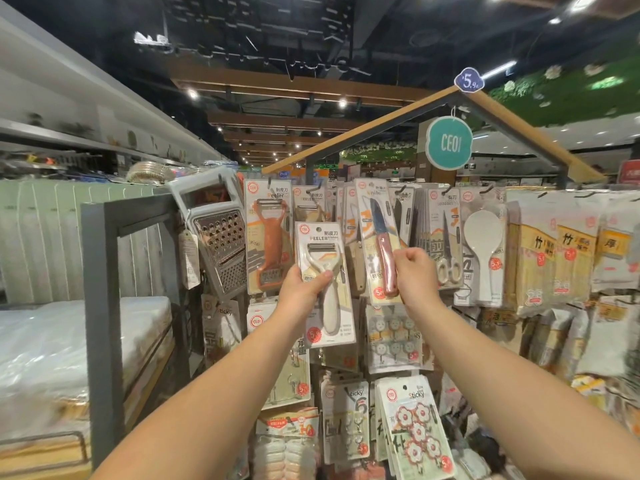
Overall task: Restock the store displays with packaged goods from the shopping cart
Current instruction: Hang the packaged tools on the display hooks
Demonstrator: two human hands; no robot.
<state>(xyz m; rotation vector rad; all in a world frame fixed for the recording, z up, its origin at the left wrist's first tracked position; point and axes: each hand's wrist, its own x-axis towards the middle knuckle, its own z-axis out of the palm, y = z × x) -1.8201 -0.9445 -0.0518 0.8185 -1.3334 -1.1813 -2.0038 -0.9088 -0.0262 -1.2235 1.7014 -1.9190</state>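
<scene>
My left hand [302,289] grips a carded white peeler pack [325,282], held up in front of the hanging display. To its right, my right hand [415,271] pinches the lower part of a knife pack [379,237] with a pink handle; its top reaches the upper row of hooks. Whether that pack hangs on a hook I cannot tell. An orange peeler pack [268,237] hangs just left of the white one. The shopping cart is out of view.
A metal grater [218,237] hangs at the display's left end beside a grey frame post [104,306]. Scissors [448,237], a white rice spoon [483,251] and bamboo goods [561,261] hang to the right. Sticky hook packs [415,431] fill the lower rows.
</scene>
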